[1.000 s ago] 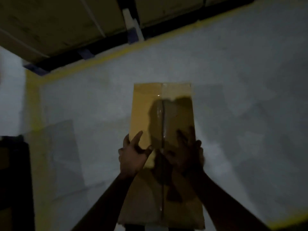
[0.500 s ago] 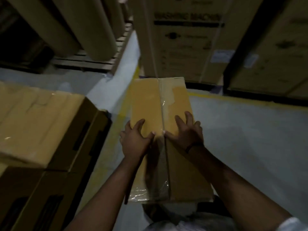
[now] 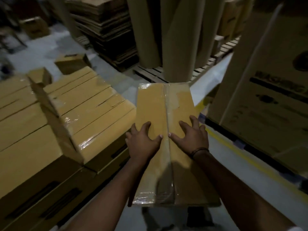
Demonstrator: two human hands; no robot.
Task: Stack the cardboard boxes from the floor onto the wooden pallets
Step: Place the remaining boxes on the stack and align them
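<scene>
Swinging my head left since half a second ago has brought the stacked boxes [image 3: 90,104] further into sight and sent the big printed carton [image 3: 266,105] off to the right, while both my hands have kept their place on the cardboard box [image 3: 153,105].

That box is in front of me, off the floor, its long side pointing away from me. What bears it from below I cannot tell. My left hand [image 3: 143,142] lies spread on its top near the left edge, and my right hand [image 3: 191,139] lies spread on its right half. Neither is closed round anything; the fingers press the top. My thumbs nearly meet at the tape seam [image 3: 166,104] down its middle. A dark band [image 3: 199,150] circles my right wrist.

Just left of the box sit the stacked boxes, their taped tops lower than its top. Beyond its far end stands a wooden pallet [image 3: 150,73] bearing tall brown rolls [image 3: 183,39]. Right of the box a yellow floor line [image 3: 250,160] runs before the carton.
</scene>
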